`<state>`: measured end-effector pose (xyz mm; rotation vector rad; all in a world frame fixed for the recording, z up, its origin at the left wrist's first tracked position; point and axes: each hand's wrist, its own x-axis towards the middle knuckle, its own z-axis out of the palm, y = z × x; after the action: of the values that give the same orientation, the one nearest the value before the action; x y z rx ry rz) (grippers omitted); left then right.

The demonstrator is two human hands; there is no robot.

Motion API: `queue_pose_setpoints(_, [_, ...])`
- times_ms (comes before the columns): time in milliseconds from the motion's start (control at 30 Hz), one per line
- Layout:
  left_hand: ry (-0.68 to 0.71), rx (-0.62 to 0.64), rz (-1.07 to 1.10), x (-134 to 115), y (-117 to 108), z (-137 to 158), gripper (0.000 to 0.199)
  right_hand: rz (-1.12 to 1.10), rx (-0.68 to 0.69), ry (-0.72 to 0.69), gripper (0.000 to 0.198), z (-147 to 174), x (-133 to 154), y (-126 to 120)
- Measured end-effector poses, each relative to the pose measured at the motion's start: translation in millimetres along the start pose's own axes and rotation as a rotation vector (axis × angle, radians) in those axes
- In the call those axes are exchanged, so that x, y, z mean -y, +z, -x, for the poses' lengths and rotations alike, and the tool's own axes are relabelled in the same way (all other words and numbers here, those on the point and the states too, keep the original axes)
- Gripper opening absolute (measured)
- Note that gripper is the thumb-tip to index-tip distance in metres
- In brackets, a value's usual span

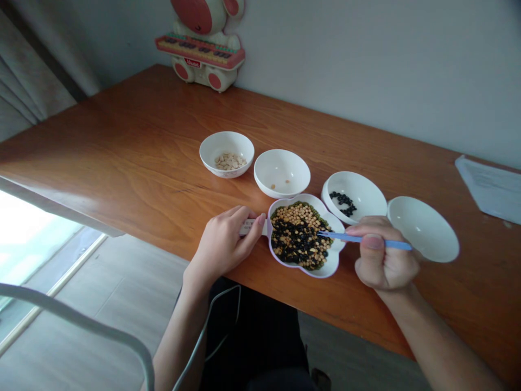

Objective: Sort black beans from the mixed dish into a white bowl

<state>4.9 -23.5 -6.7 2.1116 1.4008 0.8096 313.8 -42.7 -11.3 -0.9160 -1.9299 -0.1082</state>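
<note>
The tips of the blue tweezers (354, 238) are lost among dark beans, so whether they pinch one is hard to make out. The right hand (386, 258) is closed around the tweezers and hides the edge of the rightmost bowl (425, 228). The left hand (228, 239) grips the handle of the scalloped dish (335, 220), covering part of its print; the dish is near the surface's (134, 141) front edge. The toy (199, 51) is cut off at the top, and the clear sleeve (492, 187) at the right.

Behind the dish stand the pale-flake bowl (214, 156), the second bowl (280, 165) with a few tan bits, and the black-bean bowl (366, 191).

The bowls are round, white and glossy; the dish, lilac-rimmed, holds mixed black, tan and green beans. The surface is brown, grained wood.
</note>
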Motion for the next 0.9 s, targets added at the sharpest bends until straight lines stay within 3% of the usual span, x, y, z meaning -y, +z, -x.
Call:
queue_pose_setpoints(600, [-0.009,0.008,0.010,-0.4,-0.1,1.2,0.037,-0.023,0.096,-0.057,0.021,-6.0,6.1,6.5])
queue_pose_setpoints(900, [-0.007,0.003,0.009,1.3,1.0,0.4,0.038,0.033,-0.098,-0.044,0.021,5.9,-8.6,-6.6])
